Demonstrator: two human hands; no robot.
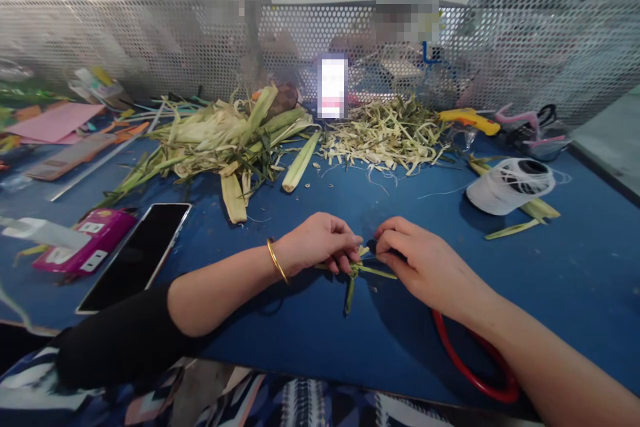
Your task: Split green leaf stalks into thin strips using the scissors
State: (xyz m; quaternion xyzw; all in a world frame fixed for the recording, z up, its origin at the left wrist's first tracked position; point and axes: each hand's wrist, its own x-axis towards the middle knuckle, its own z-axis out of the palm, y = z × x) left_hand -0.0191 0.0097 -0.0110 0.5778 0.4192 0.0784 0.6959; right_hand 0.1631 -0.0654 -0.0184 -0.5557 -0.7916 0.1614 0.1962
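Note:
My left hand [334,243], with a gold bangle at the wrist, is closed on a small bundle of green husk strips [354,271]. The strips cross each other and stick out below and to the right of my fingers. Close on the right, my right hand [413,257] has thumb and fingertips pinched together beside the bundle. What those fingers hold, perhaps a thin thread, is too fine to make out. A cone of white thread [505,188] lies on its side at the right, over a piece of husk [545,210].
Large husks [215,133] and shredded husk strips [390,137] lie heaped along the perforated metal screen [320,20]. At left are a dark phone [143,253] and a pink power strip [95,230]. A yellow-handled tool [470,121] lies back right; a red ring [465,367] is under my right forearm.

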